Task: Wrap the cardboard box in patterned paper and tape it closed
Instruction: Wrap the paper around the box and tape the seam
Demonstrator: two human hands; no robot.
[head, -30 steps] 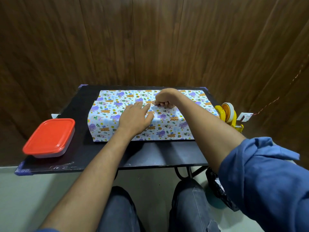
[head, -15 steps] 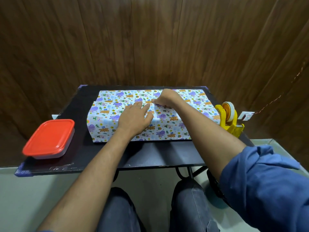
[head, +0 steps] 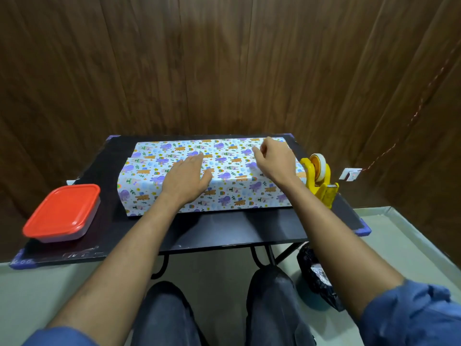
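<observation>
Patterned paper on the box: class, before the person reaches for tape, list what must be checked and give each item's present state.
1. Patterned paper folded over the top of the box: ok, it covers the top and front side.
2. Left hand pressing the paper flat on the box: ok, fingers straight, palm down.
3. Right hand free to fetch tape: cannot tell, its fingers are curled near the far right of the paper, and a grip on an edge is not clear.
4. Tape dispenser close by: ok, it stands on the table just right of the box.
5. Seam already taped: cannot tell, no tape is visible.
</observation>
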